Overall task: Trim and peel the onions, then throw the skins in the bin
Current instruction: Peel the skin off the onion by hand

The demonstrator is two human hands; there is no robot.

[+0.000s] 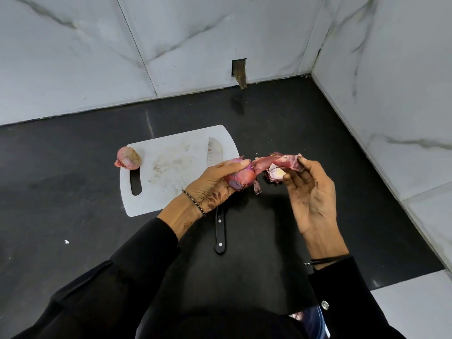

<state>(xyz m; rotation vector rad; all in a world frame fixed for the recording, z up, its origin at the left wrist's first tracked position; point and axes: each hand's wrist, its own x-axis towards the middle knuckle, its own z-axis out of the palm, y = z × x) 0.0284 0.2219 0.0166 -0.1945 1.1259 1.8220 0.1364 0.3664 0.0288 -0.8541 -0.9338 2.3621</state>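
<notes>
Kitchen: cutting board [171, 167], knife [215, 152], countertop [73, 167]

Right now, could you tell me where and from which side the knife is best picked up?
Take the knife by its black riveted handle, from the near side: the handle lies on the counter pointing toward the person, while the blade rests on the cutting board, tip away.

Half-peeled onion [241, 178] trails a skin strip [276, 161]; unpeeled onion [128, 158] lies well apart.
</notes>
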